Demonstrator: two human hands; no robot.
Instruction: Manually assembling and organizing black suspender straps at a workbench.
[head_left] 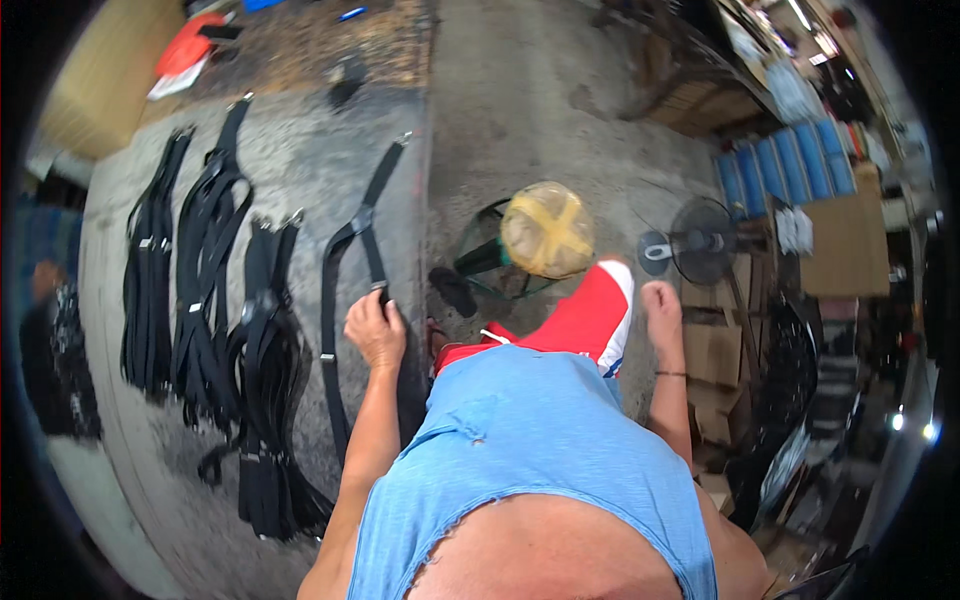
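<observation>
A single pair of black suspenders lies on the grey table, its straps meeting in a Y and a metal clip at the far end. My left hand is on its right-hand strap, fingers closed round it near a small metal slider. Part of that strap is hidden under my hand and forearm. To the left lie several bundles of black suspenders with metal clips and sliders. My right hand hangs beside my red shorts, away from the table, its fingers curled with nothing visible in them.
A round stool with yellow tape across its seat stands right of the table. Further right are a fan, cardboard boxes and blue bins. A red item lies at the table's far left, beside a tan box.
</observation>
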